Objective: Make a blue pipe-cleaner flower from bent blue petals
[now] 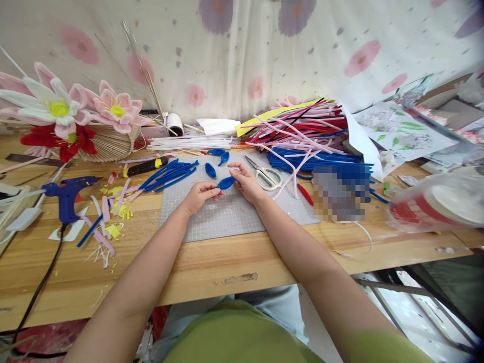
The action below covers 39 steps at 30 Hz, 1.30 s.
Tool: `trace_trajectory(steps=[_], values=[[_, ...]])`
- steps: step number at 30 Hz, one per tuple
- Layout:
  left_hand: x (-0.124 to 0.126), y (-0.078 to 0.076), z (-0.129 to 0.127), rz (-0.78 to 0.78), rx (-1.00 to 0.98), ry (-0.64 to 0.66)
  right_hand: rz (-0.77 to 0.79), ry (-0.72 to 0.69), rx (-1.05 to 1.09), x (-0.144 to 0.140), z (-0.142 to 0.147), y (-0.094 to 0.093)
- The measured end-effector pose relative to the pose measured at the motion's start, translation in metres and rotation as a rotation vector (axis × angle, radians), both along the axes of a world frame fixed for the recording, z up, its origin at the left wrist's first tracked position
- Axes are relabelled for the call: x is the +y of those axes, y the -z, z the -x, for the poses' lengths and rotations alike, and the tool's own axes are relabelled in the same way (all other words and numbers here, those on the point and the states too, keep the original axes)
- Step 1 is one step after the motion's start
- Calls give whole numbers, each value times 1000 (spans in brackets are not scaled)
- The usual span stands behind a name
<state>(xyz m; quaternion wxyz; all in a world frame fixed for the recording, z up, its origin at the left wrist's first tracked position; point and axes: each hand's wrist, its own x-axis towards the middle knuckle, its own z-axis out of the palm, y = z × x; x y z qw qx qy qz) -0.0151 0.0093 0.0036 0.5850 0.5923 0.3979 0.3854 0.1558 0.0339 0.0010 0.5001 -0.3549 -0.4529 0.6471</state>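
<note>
Between my two hands, above the grey cutting mat [212,219], is a blue pipe-cleaner petal [226,183] with pointed ends. The fingers of my left hand [201,195] pinch its left end. My right hand [246,182] grips the other end between thumb and fingers. Just behind lie more blue petals: one oval petal [210,170] and a joined pair [221,155]. Cut blue pipe cleaners [170,175] lie left of them on the mat. Scissors with white handles [267,178] rest right beside my right hand.
A blue glue gun [68,196] stands at the left among pink and yellow scraps. Pipe-cleaner flowers [58,108] fill the back left. Bundled pipe cleaners [298,126] lie at the back. At the right are a bagged tub [434,204] and printed sheets [408,133].
</note>
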Motion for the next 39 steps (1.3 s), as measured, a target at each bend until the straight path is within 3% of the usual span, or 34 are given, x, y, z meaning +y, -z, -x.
trace_trajectory(steps=[17,19,22,24,26,30,32,36,39], values=[[1,4,-3,-13,41,8,-41,-24,-5,0,0,2],[3,6,-3,-30,50,-46,-43,-3,-46,1,0,4],[9,11,1,-174,114,-301,-52,112,-175,6,-2,8],[14,15,8,-313,246,-465,-85,211,-324,14,-3,10],[19,19,14,-413,432,-547,-159,266,-547,24,-3,11],[23,25,18,-492,705,-584,-357,314,-1074,49,3,11],[23,28,16,-505,770,-574,-482,333,-1220,62,7,13],[20,26,13,-493,794,-590,-605,294,-1292,78,11,21],[15,16,13,-515,766,-689,-670,370,-1227,72,8,21]])
